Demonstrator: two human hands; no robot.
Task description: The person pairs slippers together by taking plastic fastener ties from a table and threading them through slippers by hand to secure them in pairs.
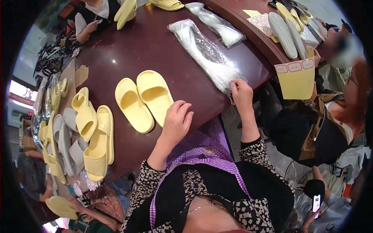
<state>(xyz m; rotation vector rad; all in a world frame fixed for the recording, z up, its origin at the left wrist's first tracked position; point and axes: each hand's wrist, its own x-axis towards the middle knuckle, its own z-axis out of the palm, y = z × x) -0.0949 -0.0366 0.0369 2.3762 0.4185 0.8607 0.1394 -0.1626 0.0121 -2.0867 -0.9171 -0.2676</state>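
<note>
A pair of pale yellow slide sandals lies on the dark table in front of me, the left slide (134, 106) and the right slide (155, 93) side by side, soles down. My left hand (178, 121) is beside the heel of the right slide, its fingers slightly bent and the thumb apart; it grips nothing. With bent fingers, my right hand (241, 94) pinches the near end of a stack of clear plastic bags (208, 56) near the table's right edge. The fingertips there are partly hidden.
A second bundle of clear bags (215, 24) lies farther back. At left are yellow slides (99, 143) and grey slides (64, 143). A person at right holds a yellow card (297, 81) near striped grey soles (283, 35). Other people sit around the dark table (112, 46).
</note>
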